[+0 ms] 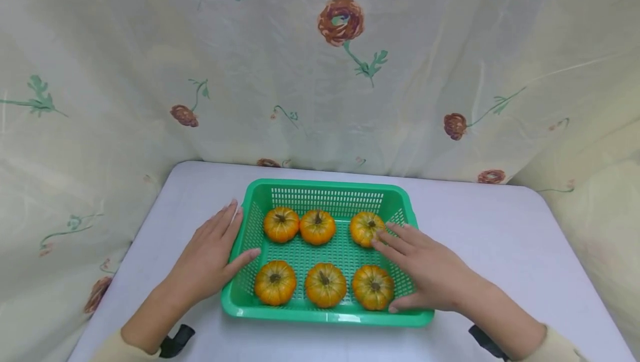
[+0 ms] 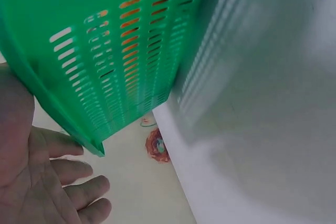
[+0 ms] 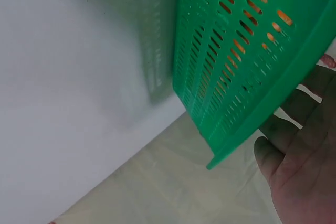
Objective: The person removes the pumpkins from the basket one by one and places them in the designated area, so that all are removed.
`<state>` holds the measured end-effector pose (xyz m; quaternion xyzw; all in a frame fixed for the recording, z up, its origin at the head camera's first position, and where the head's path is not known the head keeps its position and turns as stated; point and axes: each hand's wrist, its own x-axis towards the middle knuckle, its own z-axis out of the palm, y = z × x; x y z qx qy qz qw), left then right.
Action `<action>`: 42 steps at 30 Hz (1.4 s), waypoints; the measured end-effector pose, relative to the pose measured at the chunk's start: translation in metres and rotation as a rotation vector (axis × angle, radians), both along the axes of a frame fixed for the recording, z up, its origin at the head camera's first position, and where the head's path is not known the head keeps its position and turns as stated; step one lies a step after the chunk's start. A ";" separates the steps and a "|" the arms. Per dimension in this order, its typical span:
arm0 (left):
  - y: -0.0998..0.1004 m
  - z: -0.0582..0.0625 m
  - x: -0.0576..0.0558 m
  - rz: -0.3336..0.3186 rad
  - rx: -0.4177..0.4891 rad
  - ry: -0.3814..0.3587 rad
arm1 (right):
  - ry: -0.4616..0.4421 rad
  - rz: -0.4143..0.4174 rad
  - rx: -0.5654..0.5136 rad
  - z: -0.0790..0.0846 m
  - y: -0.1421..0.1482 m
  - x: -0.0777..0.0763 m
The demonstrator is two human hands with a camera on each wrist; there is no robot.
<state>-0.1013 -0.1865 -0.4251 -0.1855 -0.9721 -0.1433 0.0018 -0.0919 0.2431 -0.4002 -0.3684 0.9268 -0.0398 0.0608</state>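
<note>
A green plastic basket point(image 1: 327, 316) with slotted walls stands on the white table, holding several small orange pumpkins in two rows. In the back row are a pumpkin point(image 1: 281, 224) at left, another point(image 1: 317, 227) beside it, and a third point(image 1: 367, 228) at right. The front row has a pumpkin point(image 1: 275, 282), a middle one point(image 1: 325, 285) and a right one point(image 1: 373, 287). My left hand point(image 1: 212, 251) lies along the left rim, fingers straight, thumb over the edge. Over the right rim spreads my right hand point(image 1: 425, 265), its fingertips overlapping the back right pumpkin in the head view.
The white table point(image 1: 480, 229) extends on both sides of the basket. Behind and beside it hangs a pale curtain point(image 1: 300, 73) printed with flowers. Dark straps point(image 1: 176, 341) sit at the wrists.
</note>
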 end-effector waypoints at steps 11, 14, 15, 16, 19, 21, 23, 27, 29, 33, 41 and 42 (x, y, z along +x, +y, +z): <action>0.017 -0.002 -0.002 0.043 0.085 0.050 | -0.005 0.051 0.042 -0.011 -0.010 -0.003; 0.021 -0.001 -0.001 0.064 0.088 0.056 | 0.003 0.070 0.059 -0.013 -0.013 -0.002; 0.022 -0.001 -0.001 0.064 0.085 0.059 | 0.007 0.074 0.062 -0.014 -0.013 -0.002; 0.024 -0.001 0.000 0.063 0.078 0.064 | 0.010 0.077 0.066 -0.014 -0.014 -0.002; 0.027 -0.002 0.000 0.059 0.059 0.079 | 0.002 0.076 0.059 -0.015 -0.016 -0.002; 0.029 -0.002 0.000 0.064 0.050 0.084 | -0.009 0.075 0.053 -0.016 -0.018 -0.003; 0.030 -0.002 0.000 0.074 0.052 0.080 | -0.020 0.071 0.051 -0.016 -0.020 -0.003; 0.031 -0.001 0.000 0.104 0.106 0.008 | -0.016 0.077 0.066 -0.018 -0.019 -0.004; 0.032 -0.001 0.000 0.121 0.135 -0.027 | -0.010 0.082 0.072 -0.018 -0.019 -0.004; 0.035 -0.002 0.000 0.167 0.165 -0.070 | -0.016 0.084 0.080 -0.019 -0.019 -0.005; 0.041 -0.004 0.003 0.266 0.232 -0.149 | -0.059 0.060 0.089 -0.020 -0.022 -0.005; 0.041 -0.005 0.004 0.276 0.238 -0.151 | -0.060 0.059 0.090 -0.020 -0.022 -0.004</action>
